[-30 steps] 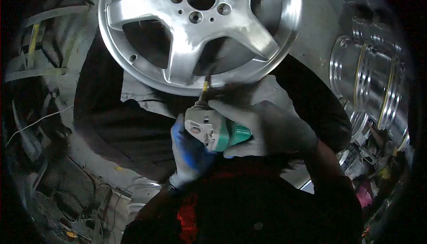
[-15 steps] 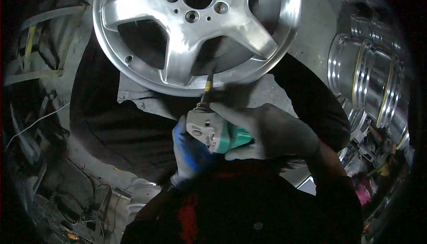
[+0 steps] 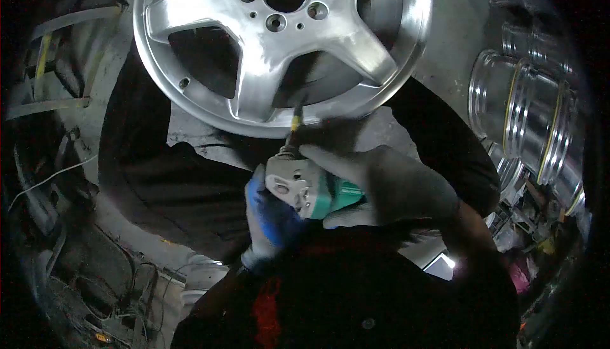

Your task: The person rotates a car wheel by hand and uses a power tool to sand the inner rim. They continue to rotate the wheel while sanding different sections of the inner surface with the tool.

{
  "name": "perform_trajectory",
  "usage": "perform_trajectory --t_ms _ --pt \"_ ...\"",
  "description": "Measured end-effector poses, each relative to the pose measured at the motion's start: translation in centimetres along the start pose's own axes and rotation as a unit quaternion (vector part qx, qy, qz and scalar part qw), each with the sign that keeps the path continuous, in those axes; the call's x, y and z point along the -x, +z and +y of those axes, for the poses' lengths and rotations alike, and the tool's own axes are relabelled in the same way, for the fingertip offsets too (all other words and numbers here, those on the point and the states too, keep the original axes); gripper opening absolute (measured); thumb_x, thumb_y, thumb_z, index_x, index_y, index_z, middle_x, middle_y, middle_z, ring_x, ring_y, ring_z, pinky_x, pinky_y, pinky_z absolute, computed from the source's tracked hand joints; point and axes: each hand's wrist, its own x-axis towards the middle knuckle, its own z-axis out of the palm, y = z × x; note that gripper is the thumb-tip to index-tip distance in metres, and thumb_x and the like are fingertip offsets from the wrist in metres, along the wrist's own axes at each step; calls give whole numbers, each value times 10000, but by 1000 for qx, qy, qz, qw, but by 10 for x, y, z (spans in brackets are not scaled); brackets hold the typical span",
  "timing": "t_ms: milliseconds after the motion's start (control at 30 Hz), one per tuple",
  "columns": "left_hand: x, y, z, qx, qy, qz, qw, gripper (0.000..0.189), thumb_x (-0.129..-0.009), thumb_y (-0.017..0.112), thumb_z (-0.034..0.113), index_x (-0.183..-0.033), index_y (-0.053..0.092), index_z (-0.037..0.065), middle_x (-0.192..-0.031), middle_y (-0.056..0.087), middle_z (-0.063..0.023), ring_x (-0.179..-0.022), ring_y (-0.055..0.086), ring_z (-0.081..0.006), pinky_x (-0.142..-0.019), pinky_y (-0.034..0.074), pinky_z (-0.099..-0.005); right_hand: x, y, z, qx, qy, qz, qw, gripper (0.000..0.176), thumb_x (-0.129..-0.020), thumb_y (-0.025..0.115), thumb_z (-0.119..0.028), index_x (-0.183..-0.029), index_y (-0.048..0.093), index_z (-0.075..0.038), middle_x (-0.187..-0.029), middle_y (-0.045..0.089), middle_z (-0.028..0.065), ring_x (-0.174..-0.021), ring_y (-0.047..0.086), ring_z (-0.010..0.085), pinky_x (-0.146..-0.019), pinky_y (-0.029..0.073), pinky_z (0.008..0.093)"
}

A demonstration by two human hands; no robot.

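Note:
A silver spoked wheel rim lies face up between my legs. Below its lower edge I hold a grey and green power tool, its slim dark shaft with a yellow band pointing up at the rim's lower lip. My left hand, in a grey and blue glove, supports the tool's head from the left and below. My right hand, in a grey glove, wraps round the green body. The shaft's tip is blurred near the rim's inner edge, and whether it touches cannot be made out.
Several shiny rims are stacked at the right, with mixed clutter below them. On the left stand a metal frame and dark cables and parts. A pale cylindrical object sits at lower left.
Both hands and the tool have barely moved. The shaft has tilted very slightly left, and a bright glint now shows on the pale object at the lower right.

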Motion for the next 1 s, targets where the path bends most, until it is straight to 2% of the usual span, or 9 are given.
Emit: perform_trajectory --t_ms 100,300,333,433,467,600,733,900,1000 --pt "-12 1 -19 43 -7 -26 999 438 -1067 427 410 -1252 609 57 -1146 676 -74 -1058 670 -201 -938 542 -374 14 -15 -13 12 143 -70 987 992 -760 869 -343 -1559 349 -70 -1144 704 214 -1021 701 398 -925 556 431" --pt "-1 -3 -8 -200 101 11 974 234 -966 604 139 -1171 627 29 -1063 686 -55 -959 663 -144 -853 555 -318 7 9 -8 13 53 -24 998 979 -795 842 -358 -1574 319 -78 -1086 699 243 -1005 705 397 -893 564 445" --pt "1 -5 -1 172 -48 35 983 236 -934 645 82 -1162 634 23 -1042 685 -40 -945 653 -121 -837 548 -300 3 14 -8 11 50 -23 998 979 -795 842 -358 -1574 319 -78 -1086 699 243 -1005 705 397 -893 564 445" --pt "7 -7 4 -7 38 26 999 230 -992 555 161 -1162 630 26 -1032 683 -47 -952 666 -141 -844 555 -313 1 18 -13 23 74 -82 994 967 -816 829 -351 -1582 304 -83 -1103 696 246 -999 706 402 -886 564 444" --pt "3 0 10 240 -92 90 962 221 -963 609 122 -1162 630 26 -1020 682 -42 -945 653 -122 -836 545 -298 2 13 -18 46 98 -95 990 971 -819 828 -346 -1584 296 -77 -1113 693 248 -995 706 402 -884 565 442" --pt "-7 -6 -21 31 8 -2 999 305 -881 729 53 -1171 637 29 -1006 688 -28 -908 629 -94 -810 529 -283 14 1 -19 21 149 -103 983 979 -829 823 -340 -1586 273 -53 -1133 685 256 -1001 704 401 -889 562 439" --pt "1 -15 -18 -133 75 -34 988 240 -952 646 125 -1174 636 33 -1032 688 -41 -931 647 -116 -827 541 -297 13 11 -22 -1 92 -46 995 980 -822 828 -336 -1577 282 -34 -1147 680 256 -1021 700 396 -910 556 439" --pt "15 -27 0 195 -22 28 980 309 -1039 442 245 -1164 631 35 -1086 680 -69 -970 668 -163 -854 555 -323 -3 45 -11 85 -79 80 990 995 -813 833 -323 -1578 271 -26 -1167 670 251 -977 706 398 -900 564 440" --pt "13 -28 -9 124 -17 25 992 293 -1037 460 245 -1147 630 34 -1071 679 -63 -949 664 -159 -840 550 -311 5 34 -22 53 52 -60 995 990 -824 819 -324 -1583 258 -25 -1123 679 247 -935 710 396 -868 570 444"
